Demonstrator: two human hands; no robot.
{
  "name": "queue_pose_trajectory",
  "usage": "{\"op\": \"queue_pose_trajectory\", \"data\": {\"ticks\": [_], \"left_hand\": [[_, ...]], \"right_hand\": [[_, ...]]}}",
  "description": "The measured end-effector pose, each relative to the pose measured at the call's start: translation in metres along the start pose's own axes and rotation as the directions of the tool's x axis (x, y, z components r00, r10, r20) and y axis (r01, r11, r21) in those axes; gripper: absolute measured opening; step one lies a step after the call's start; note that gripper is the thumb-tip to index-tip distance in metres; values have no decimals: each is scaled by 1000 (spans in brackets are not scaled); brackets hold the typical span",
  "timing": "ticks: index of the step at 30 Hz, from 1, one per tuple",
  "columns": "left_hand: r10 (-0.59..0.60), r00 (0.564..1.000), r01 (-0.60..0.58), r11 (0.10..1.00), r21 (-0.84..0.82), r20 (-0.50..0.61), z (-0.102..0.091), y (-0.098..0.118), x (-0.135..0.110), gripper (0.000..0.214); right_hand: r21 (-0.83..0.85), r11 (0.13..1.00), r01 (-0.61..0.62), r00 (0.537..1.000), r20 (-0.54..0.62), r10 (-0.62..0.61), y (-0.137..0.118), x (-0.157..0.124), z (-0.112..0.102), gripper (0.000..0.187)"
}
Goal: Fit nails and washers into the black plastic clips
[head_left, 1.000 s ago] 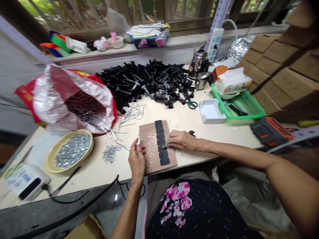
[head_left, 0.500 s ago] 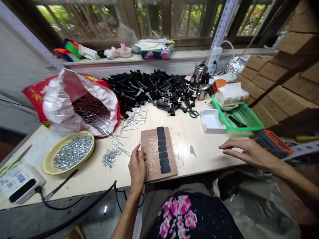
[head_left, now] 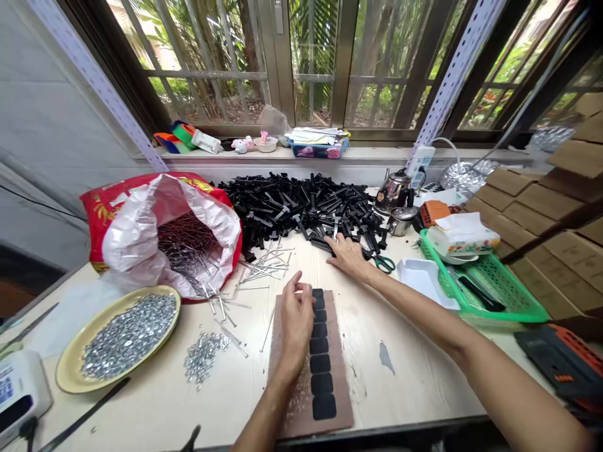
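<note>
My left hand (head_left: 298,317) is over the upper part of a brown board (head_left: 342,376), its fingers loosely bent and apart. A single column of black rounded-square pads (head_left: 321,364) lies along the board. No held thing shows in that hand. My right hand (head_left: 349,256) stretches forward to the front edge of a heap of black plastic parts with metal pieces (head_left: 292,207). Its fingers are spread over the nearest parts and touch or nearly touch them. Green-handled scissors (head_left: 385,263) lie just right of that hand.
A red-and-white sack (head_left: 117,245) spills long metal rods (head_left: 266,267). Left of the board are a yellow bowl (head_left: 66,370) of small metal pieces and a loose pile (head_left: 203,358). At right stand a white box (head_left: 421,279), a green basket (head_left: 513,307), a kettle (head_left: 394,191) and cardboard boxes (head_left: 560,263).
My right hand has moved from the table's right side forward and left to the black heap. My left hand has left the board's left edge and is over its upper part. The view has shifted.
</note>
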State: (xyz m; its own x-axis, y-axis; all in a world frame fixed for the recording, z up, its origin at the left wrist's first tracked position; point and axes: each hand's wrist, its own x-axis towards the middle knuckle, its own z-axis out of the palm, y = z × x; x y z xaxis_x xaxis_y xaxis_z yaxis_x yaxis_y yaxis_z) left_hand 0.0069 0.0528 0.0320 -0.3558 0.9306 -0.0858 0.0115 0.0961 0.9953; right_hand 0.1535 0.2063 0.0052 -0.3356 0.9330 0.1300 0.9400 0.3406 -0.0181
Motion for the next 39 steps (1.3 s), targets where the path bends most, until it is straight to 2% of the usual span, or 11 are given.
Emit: {"op": "queue_pose_trajectory", "data": {"ticks": [4,8,11,14,18,22,26,29,32,35,39], "left_hand": [[-121,990,130,979,-155,67,18,-2,20,51],[-198,974,215,960,-178,110,26,-6,29,42],[146,989,-143,970,195,2,24,-7,31,49],[505,849,-505,695,512,153,20,-10,31,51],[553,788,-602,600,527,270,19,-16,31,36],[445,892,-430,791,436,72,18,-12,33,18],[5,999,-7,999,-48,-36,7,-5,40,20],[-202,954,277,874,-400,220,3,-3,44,34],[-192,890,407,744,-531,413,6,-5,47,41],[-221,937,344,712,-613,269,8,-11,54,40],[-255,956,288,724,-627,144,2,-19,61,33]], "right_hand": [[-13,1000,13,1000,21,-13,-4,10,4,25],[9,1000,2,999,-34,-1,-7,-5,-6,25],[131,986,106,986,-141,-87,-13,-36,-21,24],[336,883,329,931,-269,-245,-18,-68,-37,25],[589,729,348,931,-306,-196,-20,-83,-53,31],[719,665,204,976,-198,-85,-20,-73,-63,31],[770,606,197,967,-254,9,-16,-61,-66,23],[743,631,222,865,-449,224,-21,-64,-62,12],[734,596,326,875,-473,104,-37,-73,-49,13],[702,604,377,918,-370,-142,-45,-64,-30,17],[458,882,108,973,-231,2,-27,-8,-7,16]]}}
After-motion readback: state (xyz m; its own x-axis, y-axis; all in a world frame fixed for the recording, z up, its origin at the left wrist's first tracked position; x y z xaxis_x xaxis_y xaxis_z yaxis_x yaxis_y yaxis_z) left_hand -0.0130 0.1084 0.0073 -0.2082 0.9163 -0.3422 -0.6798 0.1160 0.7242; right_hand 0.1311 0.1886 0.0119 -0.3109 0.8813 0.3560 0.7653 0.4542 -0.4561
